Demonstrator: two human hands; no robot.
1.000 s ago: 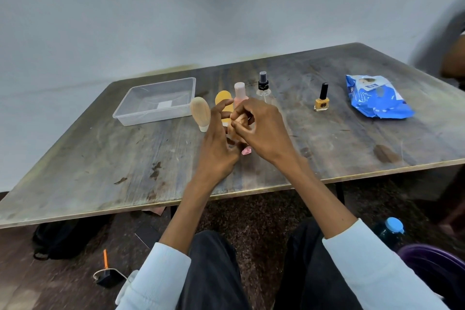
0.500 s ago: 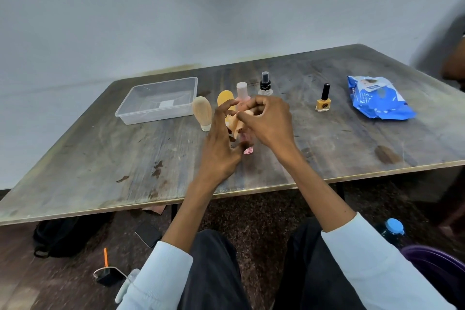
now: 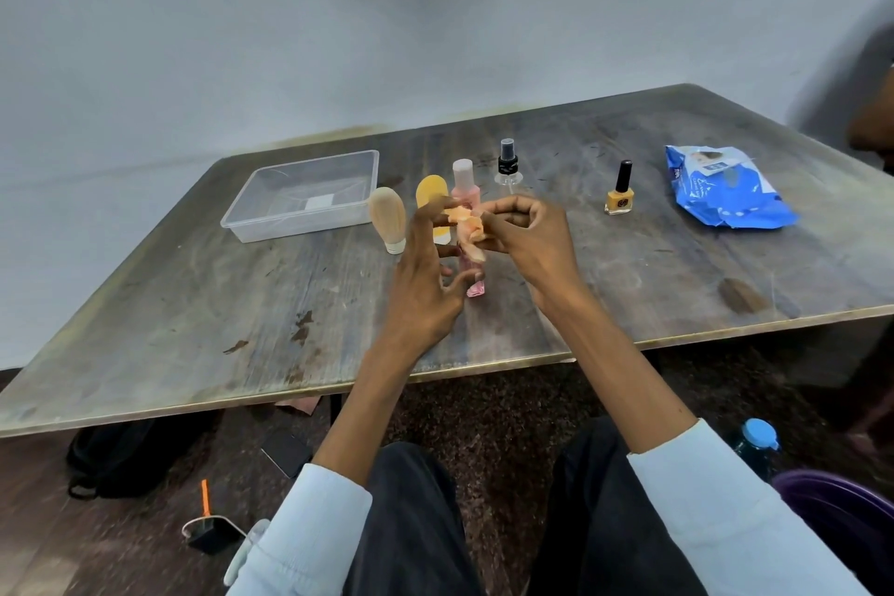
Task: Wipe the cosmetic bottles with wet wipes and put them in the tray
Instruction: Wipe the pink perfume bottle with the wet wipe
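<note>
I hold a small crumpled wipe [image 3: 465, 227] up between both hands above the tabletop [image 3: 193, 305]. My left hand [image 3: 425, 276] pinches one edge with thumb and forefinger, the other fingers spread loosely; my right hand [image 3: 525, 232] has its fingers curled round the other side. I judge I am pulling it apart so it opens flat enough to wrap a bottle.

The bottles stand in a row just beyond my hands, within easy reach: a beige tube [image 3: 388, 219], a yellow tube [image 3: 432, 194], a pink bottle [image 3: 465, 186], a clear spray bottle [image 3: 508, 167] and a nail polish bottle [image 3: 619, 190]. The tray [image 3: 300, 196] sits to their left with no bottle in it, and the wipes pack [image 3: 725, 186] lies at the far right.
</note>
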